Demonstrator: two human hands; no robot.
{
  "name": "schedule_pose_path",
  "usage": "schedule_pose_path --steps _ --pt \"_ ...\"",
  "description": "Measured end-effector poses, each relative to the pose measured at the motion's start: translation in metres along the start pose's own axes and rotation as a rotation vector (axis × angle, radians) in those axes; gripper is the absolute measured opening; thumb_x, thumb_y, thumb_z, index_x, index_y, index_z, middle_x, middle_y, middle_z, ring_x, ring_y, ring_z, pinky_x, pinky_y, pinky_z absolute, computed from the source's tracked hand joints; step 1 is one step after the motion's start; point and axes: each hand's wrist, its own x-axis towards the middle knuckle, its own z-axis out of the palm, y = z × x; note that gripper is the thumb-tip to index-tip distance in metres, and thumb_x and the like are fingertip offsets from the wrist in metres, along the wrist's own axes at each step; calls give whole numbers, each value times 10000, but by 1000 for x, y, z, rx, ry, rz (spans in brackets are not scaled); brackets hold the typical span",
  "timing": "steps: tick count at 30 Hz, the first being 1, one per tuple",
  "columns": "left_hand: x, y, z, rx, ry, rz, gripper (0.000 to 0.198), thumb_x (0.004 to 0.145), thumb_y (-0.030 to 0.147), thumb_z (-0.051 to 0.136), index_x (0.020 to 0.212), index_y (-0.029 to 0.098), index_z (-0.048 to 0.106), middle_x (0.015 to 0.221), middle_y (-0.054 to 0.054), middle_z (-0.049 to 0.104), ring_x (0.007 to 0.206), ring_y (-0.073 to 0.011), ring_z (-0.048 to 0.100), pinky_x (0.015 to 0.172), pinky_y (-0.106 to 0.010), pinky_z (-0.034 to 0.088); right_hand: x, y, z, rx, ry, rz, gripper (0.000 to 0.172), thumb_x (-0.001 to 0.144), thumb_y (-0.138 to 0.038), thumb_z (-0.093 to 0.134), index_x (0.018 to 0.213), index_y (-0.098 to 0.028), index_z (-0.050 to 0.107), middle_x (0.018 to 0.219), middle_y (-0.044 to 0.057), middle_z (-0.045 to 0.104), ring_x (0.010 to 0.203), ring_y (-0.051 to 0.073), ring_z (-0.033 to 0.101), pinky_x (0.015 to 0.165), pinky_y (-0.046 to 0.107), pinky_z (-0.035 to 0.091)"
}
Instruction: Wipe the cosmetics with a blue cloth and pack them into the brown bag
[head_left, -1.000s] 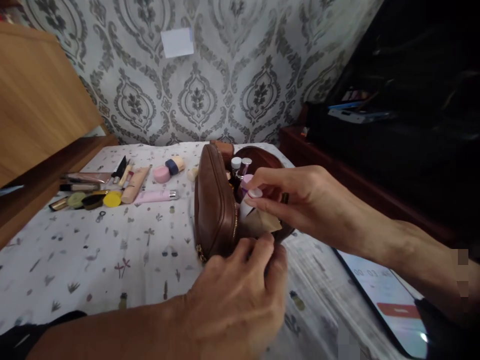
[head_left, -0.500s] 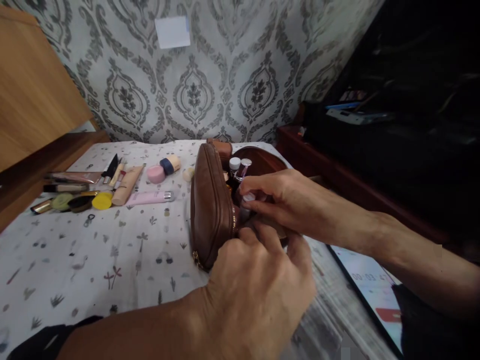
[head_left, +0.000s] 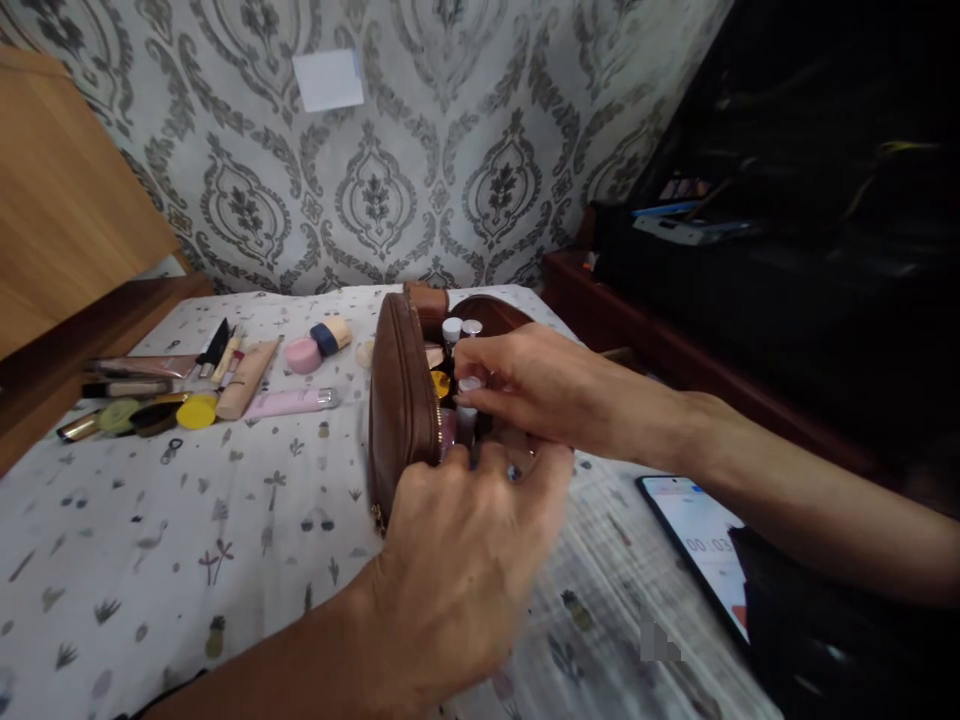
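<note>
A brown leather cosmetic bag [head_left: 401, 400] stands unzipped on a white patterned sheet [head_left: 187, 520]. Several small bottles and caps stick up inside it. My left hand [head_left: 457, 560] is in front, its fingers curled over the bag's near end and blurred by motion. My right hand [head_left: 547, 390] reaches in from the right, its fingers pinched on a small white-capped bottle [head_left: 469, 392] inside the bag's mouth.
Loose cosmetics lie at the left: a pink tube [head_left: 289, 402], a beige tube [head_left: 244, 378], a yellow round case [head_left: 196, 411], a pink sponge [head_left: 303, 354] and several pencils. A lit phone [head_left: 697, 535] lies at the right. A wooden headboard [head_left: 67, 220] and dark furniture [head_left: 675, 350] flank the bed.
My right hand has pushed the white-capped bottle lower into the bag. My left hand has slid along the bag's near end, and the beige flap it covered is out of sight. The view shifted right.
</note>
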Motion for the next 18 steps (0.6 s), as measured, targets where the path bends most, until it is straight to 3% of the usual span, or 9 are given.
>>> schedule_pose_path --steps 3,6,11,15,18 --pt "0 2 -1 170 123 72 238 828 81 548 1001 227 621 687 -14 668 571 -178 625 453 -248 416 -3 -5 -5 15 -55 28 138 876 -198 592 739 -189 583 599 -30 545 532 94 439 527 258 279" --pt "-3 3 -4 204 227 116 209 838 72 520 957 211 620 650 23 661 522 -165 617 391 -240 391 -8 -11 -13 51 -97 32 153 906 -215 567 763 -179 606 601 -34 549 531 89 444 533 253 293" --pt "-8 2 1 197 338 179 219 860 96 490 985 173 653 787 -22 744 519 -142 629 371 -221 409 -17 -16 -18 131 -85 12 190 932 -248 560 762 -192 624 633 -26 583 546 96 479 516 247 320" --pt "-12 7 13 194 443 97 232 876 182 492 1016 169 677 805 -61 754 532 -155 631 389 -225 444 -23 -14 -14 192 -97 12 236 962 -267 535 748 -202 613 672 -13 607 562 104 510 502 243 348" --pt "-15 10 16 140 414 79 215 889 215 523 1028 209 687 799 -47 749 516 -135 622 391 -209 460 -26 -9 -8 204 -126 -25 296 982 -286 514 711 -197 595 684 -4 607 573 104 516 510 242 368"
